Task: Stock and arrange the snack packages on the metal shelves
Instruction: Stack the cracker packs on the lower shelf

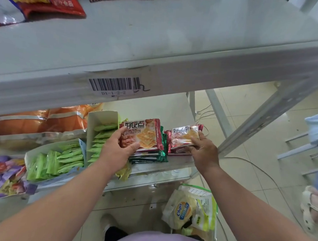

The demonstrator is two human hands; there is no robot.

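A flat red cracker pack [141, 136] is pinched by the left hand [118, 149], likely to square it on the pile of packs [149, 156] under that grip. A smaller shiny red pack [185, 136] is pinched by the right hand [204, 152], just above the grey metal shelf [161, 172].

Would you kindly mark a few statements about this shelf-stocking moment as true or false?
1. The left hand holds a red cracker packet. True.
2. The right hand is empty. False: it holds a smaller cracker packet.
3. The white boxes hold green sachets. True.
4. The barcode label is on the floor. False: it is on the shelf edge.
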